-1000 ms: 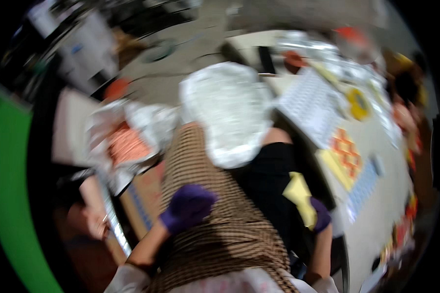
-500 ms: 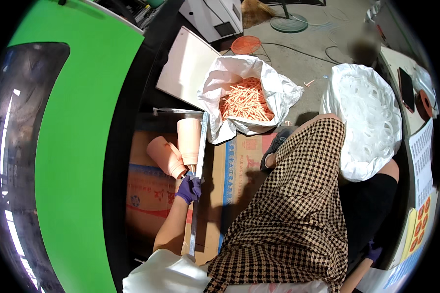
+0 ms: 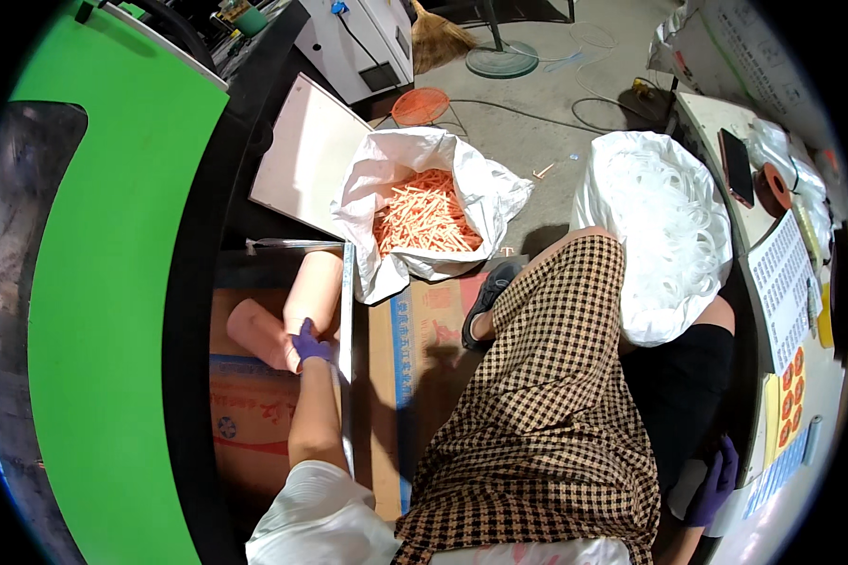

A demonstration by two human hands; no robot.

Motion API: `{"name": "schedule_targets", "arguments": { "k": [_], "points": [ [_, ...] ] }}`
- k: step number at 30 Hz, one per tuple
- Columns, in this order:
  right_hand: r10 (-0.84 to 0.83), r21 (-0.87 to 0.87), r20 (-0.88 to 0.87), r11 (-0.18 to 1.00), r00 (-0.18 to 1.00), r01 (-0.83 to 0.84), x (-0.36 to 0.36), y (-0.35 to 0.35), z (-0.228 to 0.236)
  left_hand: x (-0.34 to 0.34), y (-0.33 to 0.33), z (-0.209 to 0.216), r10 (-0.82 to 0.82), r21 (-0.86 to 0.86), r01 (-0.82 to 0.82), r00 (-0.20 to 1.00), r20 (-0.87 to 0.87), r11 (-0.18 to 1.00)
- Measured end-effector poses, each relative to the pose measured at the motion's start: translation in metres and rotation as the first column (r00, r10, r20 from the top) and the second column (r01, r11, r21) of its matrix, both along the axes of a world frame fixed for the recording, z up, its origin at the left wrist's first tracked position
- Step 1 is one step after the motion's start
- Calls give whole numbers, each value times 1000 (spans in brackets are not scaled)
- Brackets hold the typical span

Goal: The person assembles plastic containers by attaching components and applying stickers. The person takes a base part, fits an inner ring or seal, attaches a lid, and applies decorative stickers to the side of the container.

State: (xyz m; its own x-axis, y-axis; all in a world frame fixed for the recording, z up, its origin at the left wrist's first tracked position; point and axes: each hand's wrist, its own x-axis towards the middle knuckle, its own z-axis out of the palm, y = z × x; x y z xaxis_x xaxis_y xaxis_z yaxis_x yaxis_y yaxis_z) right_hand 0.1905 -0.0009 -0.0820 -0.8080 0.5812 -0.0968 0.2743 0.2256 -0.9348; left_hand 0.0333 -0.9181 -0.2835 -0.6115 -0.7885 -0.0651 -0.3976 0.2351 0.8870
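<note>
Two peach-coloured plastic cylinders, shaped like cups, lie close together over the cardboard inside a metal-edged frame on the left. My left hand (image 3: 309,345), in a purple glove, is closed around the near end of the right cylinder (image 3: 315,287). The left cylinder (image 3: 258,331) lies against the same hand, tilted away to the left; the hand hides where the two ends meet. At the lower right, my right hand (image 3: 713,485), also gloved in purple, is beside the table edge with its fingers stretched out. I see nothing held in it.
A white sack (image 3: 359,204) of peach sticks stands ahead. Another white sack (image 3: 589,193) holds clear rings. The metal rail (image 3: 347,353) borders my left arm. A green machine (image 3: 113,282) stands at left. On the right table lie a phone (image 3: 736,167), a tape roll (image 3: 773,189) and printed sheets (image 3: 779,287).
My left hand has shifted from the thin stems onto the right cylinder, which now leans further right. My right hand has come up into fuller view. The whole view has turned slightly.
</note>
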Motion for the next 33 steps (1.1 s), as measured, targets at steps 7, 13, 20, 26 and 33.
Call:
{"name": "schedule_targets", "arguments": {
  "k": [7,13,20,26,33],
  "points": [
    [448,501,-81,791,891,-352,-59,-79,124,-31,195,243,-558,-850,252,827,-59,463],
    [765,403,-264,641,587,-653,-152,-176,130,-4,395,333,-843,-883,459,510,171,99],
    [876,36,-94,479,474,-877,-194,-230,83,-12,485,315,-936,-848,516,343,80,116],
    [736,373,-458,668,498,-644,-178,-239,82,-35,459,316,-916,-406,900,288,280,159],
    [896,733,26,284,442,-619,-163,-252,67,-20,495,307,-893,-869,479,436,110,127]
  ]
}}
